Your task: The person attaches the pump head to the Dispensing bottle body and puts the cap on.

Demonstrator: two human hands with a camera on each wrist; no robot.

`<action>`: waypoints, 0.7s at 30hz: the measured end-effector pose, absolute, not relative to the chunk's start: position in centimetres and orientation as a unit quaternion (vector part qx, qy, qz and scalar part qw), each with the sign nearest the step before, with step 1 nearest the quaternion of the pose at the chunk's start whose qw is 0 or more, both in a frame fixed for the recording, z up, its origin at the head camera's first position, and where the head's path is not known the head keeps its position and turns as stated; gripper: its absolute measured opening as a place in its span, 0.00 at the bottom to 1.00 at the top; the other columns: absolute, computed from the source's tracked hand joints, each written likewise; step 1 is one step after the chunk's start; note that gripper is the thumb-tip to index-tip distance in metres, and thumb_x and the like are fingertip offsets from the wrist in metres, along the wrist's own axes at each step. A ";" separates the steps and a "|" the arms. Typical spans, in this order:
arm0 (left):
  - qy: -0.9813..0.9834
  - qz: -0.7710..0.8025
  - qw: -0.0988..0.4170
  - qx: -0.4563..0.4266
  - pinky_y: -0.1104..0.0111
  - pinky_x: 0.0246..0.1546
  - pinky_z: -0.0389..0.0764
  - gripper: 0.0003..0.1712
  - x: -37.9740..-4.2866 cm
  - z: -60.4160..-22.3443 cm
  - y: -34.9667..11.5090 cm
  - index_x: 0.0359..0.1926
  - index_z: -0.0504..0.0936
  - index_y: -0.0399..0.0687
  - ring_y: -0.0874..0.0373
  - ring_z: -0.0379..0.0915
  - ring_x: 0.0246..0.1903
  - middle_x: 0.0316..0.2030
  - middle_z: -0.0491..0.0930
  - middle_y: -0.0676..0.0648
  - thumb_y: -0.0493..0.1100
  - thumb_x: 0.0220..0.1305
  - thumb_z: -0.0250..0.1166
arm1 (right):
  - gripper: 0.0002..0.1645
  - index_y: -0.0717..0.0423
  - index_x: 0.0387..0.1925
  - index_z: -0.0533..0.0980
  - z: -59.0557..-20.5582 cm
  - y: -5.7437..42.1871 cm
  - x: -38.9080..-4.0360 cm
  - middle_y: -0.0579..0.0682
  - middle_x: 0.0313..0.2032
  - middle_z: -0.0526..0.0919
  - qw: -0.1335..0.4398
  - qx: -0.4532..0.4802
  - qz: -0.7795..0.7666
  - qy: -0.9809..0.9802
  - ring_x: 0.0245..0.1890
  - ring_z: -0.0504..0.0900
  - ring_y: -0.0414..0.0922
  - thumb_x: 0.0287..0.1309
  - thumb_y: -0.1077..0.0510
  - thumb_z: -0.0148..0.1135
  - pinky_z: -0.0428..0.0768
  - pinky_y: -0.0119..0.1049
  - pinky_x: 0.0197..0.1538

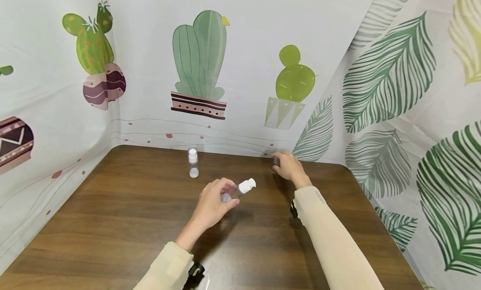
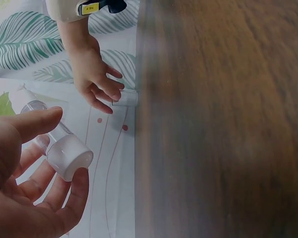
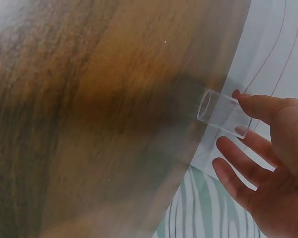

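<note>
My left hand [image 1: 212, 202] holds a small clear pump bottle [image 1: 235, 193] between thumb and fingers, tilted above the table. Its white pump head [image 1: 247, 185] is bare and points up to the right. In the left wrist view, the bottle's frosted base [image 2: 72, 157] faces toward the table. At the table's back right, my right hand [image 1: 289, 168] has its thumb and fingertips around the closed end of a clear cap [image 3: 223, 114]. The cap's open end faces the tabletop; whether it touches is hard to tell. Another pump bottle [image 1: 193, 167] stands upright at the back, left of both hands.
The brown wooden table [image 1: 124, 223] meets a white curtain [image 1: 248, 73] printed with cacti and leaves along its back and sides. A wrist camera [image 1: 196, 270] is strapped to the left sleeve, another [image 1: 293, 210] to the right.
</note>
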State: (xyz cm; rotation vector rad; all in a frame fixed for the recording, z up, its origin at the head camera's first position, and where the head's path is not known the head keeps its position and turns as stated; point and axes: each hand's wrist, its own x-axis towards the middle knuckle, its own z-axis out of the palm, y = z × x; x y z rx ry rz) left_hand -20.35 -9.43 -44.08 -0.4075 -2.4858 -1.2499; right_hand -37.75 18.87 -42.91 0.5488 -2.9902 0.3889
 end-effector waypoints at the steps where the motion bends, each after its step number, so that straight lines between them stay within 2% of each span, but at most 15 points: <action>1: -0.872 -0.436 0.166 -0.144 0.57 0.49 0.80 0.22 -20.3 -44.1 -9.4 0.46 0.84 0.51 0.54 0.81 0.44 0.44 0.87 0.52 0.39 0.53 0.84 | 0.28 0.55 0.67 0.78 -42.9 18.9 -37.8 0.65 0.67 0.78 0.037 0.178 0.128 -0.975 0.68 0.75 0.65 0.67 0.59 0.68 0.77 0.64 0.64; 6: -0.872 -0.435 0.170 -0.148 0.56 0.49 0.80 0.21 -20.4 -44.0 -9.3 0.46 0.84 0.50 0.54 0.81 0.44 0.44 0.87 0.51 0.39 0.53 0.84 | 0.25 0.55 0.64 0.80 -43.0 19.0 -37.7 0.64 0.63 0.82 0.032 0.172 0.133 -0.976 0.66 0.78 0.65 0.67 0.60 0.69 0.79 0.64 0.61; 11: -0.870 -0.440 0.168 -0.146 0.56 0.49 0.80 0.21 -20.3 -43.9 -9.2 0.46 0.85 0.50 0.53 0.81 0.44 0.44 0.87 0.51 0.38 0.53 0.84 | 0.23 0.57 0.62 0.81 -43.1 19.2 -37.4 0.61 0.55 0.86 0.033 0.174 0.136 -0.975 0.59 0.82 0.63 0.66 0.60 0.70 0.81 0.61 0.58; 21: -0.874 -0.436 0.163 -0.138 0.56 0.49 0.79 0.21 -20.4 -44.0 -9.4 0.46 0.84 0.51 0.53 0.80 0.44 0.44 0.87 0.50 0.38 0.53 0.84 | 0.22 0.60 0.61 0.82 -42.4 19.3 -37.0 0.57 0.47 0.88 0.048 0.193 0.167 -0.966 0.49 0.86 0.57 0.67 0.59 0.70 0.82 0.56 0.53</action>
